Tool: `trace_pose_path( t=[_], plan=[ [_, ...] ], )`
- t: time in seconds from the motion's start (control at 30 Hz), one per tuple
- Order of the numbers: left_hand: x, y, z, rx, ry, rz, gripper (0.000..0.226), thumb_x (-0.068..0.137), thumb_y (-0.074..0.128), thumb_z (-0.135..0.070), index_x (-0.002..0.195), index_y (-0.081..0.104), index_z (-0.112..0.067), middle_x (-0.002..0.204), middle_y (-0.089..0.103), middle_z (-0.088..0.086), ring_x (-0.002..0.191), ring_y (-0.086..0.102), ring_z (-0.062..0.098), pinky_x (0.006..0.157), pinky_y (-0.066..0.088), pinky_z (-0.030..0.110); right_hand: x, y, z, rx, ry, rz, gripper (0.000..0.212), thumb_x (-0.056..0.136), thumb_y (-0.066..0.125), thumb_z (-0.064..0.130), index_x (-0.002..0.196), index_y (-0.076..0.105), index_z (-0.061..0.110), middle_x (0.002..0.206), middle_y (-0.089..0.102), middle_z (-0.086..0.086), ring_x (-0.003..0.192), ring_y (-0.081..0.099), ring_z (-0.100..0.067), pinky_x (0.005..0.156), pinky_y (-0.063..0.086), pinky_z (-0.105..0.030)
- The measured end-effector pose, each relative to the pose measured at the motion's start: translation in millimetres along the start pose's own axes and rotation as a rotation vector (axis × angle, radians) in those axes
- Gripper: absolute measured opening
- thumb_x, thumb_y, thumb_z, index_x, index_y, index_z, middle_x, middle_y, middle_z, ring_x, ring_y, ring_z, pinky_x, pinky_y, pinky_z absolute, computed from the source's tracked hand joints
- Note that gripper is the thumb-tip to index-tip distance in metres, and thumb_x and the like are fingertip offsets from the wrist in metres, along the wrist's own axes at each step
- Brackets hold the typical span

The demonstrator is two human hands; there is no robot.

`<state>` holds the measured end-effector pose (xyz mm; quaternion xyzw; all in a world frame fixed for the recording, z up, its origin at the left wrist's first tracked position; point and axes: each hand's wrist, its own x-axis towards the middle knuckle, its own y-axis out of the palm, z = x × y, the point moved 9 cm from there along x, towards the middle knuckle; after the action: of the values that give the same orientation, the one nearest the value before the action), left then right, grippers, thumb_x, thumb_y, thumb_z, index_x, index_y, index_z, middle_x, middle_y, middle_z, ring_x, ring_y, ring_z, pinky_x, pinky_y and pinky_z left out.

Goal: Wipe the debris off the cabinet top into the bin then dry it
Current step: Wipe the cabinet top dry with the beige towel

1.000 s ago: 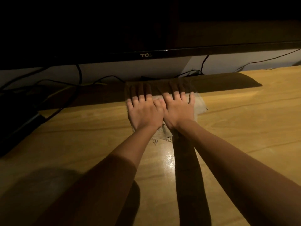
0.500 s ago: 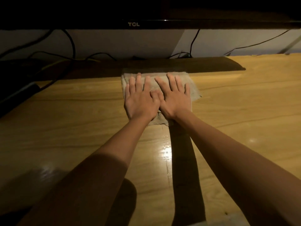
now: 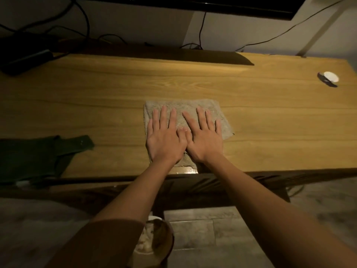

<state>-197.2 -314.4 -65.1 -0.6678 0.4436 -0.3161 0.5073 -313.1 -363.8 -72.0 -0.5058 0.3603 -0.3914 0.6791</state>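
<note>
Now both hands, left hand (image 3: 164, 140) & right hand (image 3: 204, 140), flat-fingered, gripping nothing, are dragging the cloth (image 3: 212, 113) back toward cabinet top (image 3: 270, 117) front edge, nearing bin (image 3: 158, 240) below.

The left hand (image 3: 164, 141) and right hand (image 3: 203, 140) pressed flat, fingers spread, side by side on a folded beige cloth (image 3: 222, 120) lying on the yellow wooden cabinet top (image 3: 96, 97) near its front edge.

I can read no text, brand, label or number from here; the dark television (image 3: 193, 4) along the cabinet top's (image 3: 96, 89) far edge shows only its lower strip, and any mark on it is cut off by the frame
</note>
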Motion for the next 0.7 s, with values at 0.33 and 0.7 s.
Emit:
trace_pose_path(
  t=[0.33,0.7],
  plan=[
    [-60,11,-14,-0.058,-0.030,0.091,0.058,0.105,0.011,-0.046,0.160,0.001,-0.035,0.169,-0.010,-0.007,0.154,-0.014,0.015,0.125,-0.005,0.040,-65,-2,-19,0.106,0.102,0.044,0.054,0.102,0.018,0.058,0.155,0.018,0.048,0.170,-0.002,0.000,0.156,-0.010,-0.021,0.123,-0.005,-0.052],
    [-17,12,-21,0.034,-0.065,0.056,0.057,0.103,0.003,-0.047,0.160,-0.002,-0.038,0.169,-0.011,-0.008,0.154,-0.017,0.018,0.125,-0.002,0.044,-20,1,-23,0.028,0.111,0.010,0.059,0.101,0.003,0.063,0.157,-0.002,0.048,0.168,-0.020,0.000,0.153,-0.023,-0.018,0.122,-0.013,-0.051]
  ],
)
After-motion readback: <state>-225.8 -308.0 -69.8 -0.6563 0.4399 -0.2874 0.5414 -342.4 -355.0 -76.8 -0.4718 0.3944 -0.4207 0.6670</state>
